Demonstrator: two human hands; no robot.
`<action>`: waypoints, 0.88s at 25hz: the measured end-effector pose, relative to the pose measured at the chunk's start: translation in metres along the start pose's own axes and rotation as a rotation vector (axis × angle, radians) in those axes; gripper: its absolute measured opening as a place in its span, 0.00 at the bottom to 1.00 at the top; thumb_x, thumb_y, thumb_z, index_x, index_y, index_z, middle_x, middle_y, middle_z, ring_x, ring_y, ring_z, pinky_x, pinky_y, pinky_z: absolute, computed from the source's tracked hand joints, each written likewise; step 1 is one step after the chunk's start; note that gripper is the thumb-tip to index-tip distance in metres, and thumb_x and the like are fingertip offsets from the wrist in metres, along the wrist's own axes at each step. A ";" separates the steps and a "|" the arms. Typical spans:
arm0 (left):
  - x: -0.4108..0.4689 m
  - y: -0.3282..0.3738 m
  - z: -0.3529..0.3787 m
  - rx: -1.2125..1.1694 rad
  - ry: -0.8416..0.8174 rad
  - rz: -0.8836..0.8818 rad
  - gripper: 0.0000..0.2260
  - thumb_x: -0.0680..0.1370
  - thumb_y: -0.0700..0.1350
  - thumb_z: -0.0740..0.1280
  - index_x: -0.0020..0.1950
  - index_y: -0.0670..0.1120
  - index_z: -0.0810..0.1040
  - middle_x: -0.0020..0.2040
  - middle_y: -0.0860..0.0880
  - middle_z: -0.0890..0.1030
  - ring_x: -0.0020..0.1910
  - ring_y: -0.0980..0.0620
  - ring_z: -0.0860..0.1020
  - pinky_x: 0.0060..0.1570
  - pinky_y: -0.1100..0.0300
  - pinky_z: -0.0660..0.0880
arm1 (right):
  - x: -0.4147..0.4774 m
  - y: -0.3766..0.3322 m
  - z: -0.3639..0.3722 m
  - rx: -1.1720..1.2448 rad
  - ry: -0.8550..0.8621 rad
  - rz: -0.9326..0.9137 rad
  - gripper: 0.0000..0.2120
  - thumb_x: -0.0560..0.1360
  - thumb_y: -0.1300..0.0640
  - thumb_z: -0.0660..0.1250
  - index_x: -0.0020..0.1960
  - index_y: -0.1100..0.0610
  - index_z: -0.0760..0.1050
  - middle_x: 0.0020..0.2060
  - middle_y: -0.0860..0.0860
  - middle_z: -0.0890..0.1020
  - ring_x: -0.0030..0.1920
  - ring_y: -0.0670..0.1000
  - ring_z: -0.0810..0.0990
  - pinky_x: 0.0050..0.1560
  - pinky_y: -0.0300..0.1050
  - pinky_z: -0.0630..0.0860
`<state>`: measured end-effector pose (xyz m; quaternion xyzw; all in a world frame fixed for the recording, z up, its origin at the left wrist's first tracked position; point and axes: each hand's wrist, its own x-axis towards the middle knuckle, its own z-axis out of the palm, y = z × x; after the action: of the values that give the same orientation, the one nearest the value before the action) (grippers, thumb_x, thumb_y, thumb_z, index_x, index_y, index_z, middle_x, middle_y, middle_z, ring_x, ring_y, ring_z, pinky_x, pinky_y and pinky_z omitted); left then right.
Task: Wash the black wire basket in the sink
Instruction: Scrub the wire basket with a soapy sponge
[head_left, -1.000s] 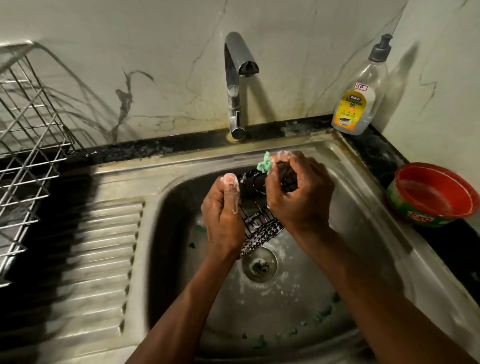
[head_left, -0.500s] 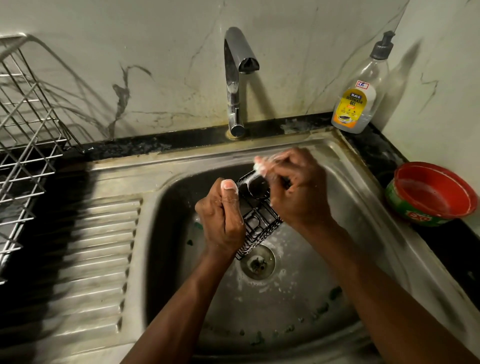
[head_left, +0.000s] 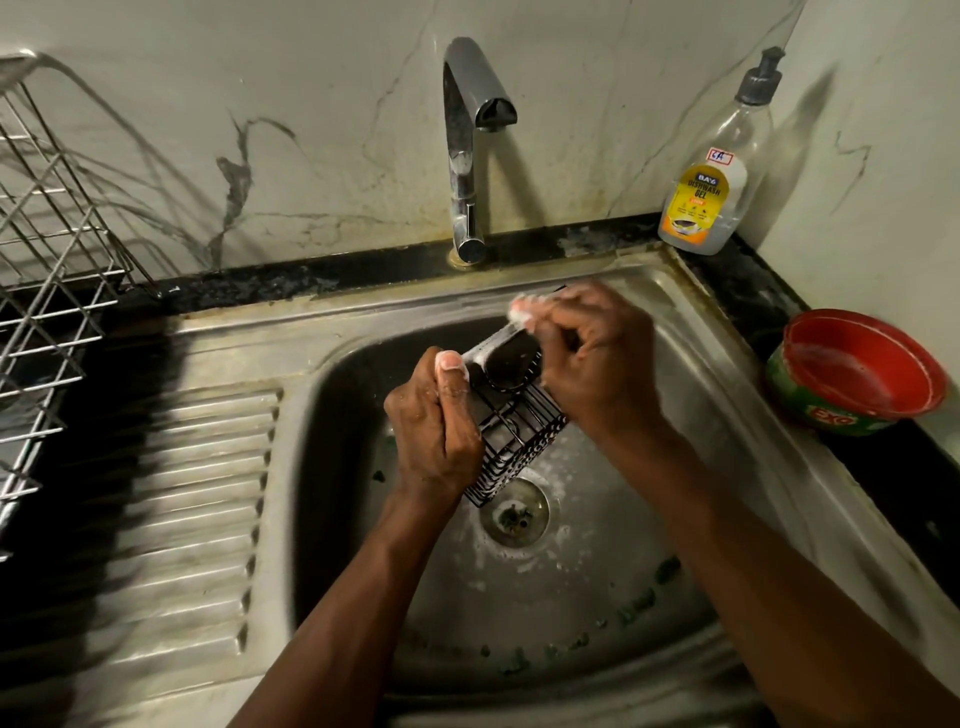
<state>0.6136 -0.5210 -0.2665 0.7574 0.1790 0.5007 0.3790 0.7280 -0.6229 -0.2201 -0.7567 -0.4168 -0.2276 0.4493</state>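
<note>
Wire dish rack (head_left: 47, 249) at left, then the ribbed drainboard (head_left: 197, 493), then the sink (head_left: 597, 613). Left hand (head_left: 436, 441): fingers curled tight round the left side of the black wire basket (head_left: 519, 431), thumb up along its rim. Basket is tilted, held just above the drain (head_left: 513, 514). Right hand (head_left: 597, 364): fingers curled narrow, pinching a foamy wad (head_left: 522, 312) at the basket's far rim; too blurred to tell what it is. Gel bottle (head_left: 711, 176) and red bowl (head_left: 857, 369) at right.

Single head-worn view, close above the sink (head_left: 727, 364)
Looking forward and steeply down into the basin, wide-angle; tap (head_left: 462, 156) and wall (head_left: 311, 104) along the top edge, drying rack (head_left: 52, 260) far left, forearms (head_left: 332, 623) entering from the bottom edge.
</note>
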 end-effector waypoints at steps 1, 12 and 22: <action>0.000 0.002 0.000 -0.004 -0.011 0.013 0.19 0.85 0.44 0.54 0.35 0.41 0.67 0.26 0.47 0.67 0.23 0.49 0.66 0.24 0.51 0.62 | 0.005 0.011 -0.007 -0.024 0.037 0.042 0.05 0.74 0.67 0.72 0.49 0.64 0.85 0.41 0.56 0.84 0.39 0.48 0.80 0.39 0.31 0.76; 0.000 -0.004 -0.004 0.013 -0.013 0.012 0.18 0.85 0.43 0.53 0.35 0.42 0.67 0.26 0.47 0.66 0.23 0.51 0.64 0.24 0.54 0.60 | -0.006 -0.010 0.002 -0.037 -0.091 -0.094 0.07 0.75 0.71 0.67 0.47 0.65 0.83 0.40 0.57 0.77 0.40 0.47 0.71 0.38 0.32 0.63; 0.002 -0.005 -0.003 -0.036 -0.022 -0.015 0.18 0.85 0.44 0.53 0.35 0.44 0.65 0.25 0.45 0.66 0.22 0.47 0.64 0.22 0.49 0.61 | 0.000 0.017 -0.011 -0.097 -0.027 0.041 0.10 0.75 0.68 0.70 0.54 0.61 0.84 0.42 0.57 0.81 0.41 0.52 0.78 0.40 0.32 0.71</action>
<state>0.6124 -0.5150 -0.2685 0.7544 0.1714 0.4927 0.3985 0.7429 -0.6370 -0.2230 -0.7890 -0.3956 -0.2280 0.4111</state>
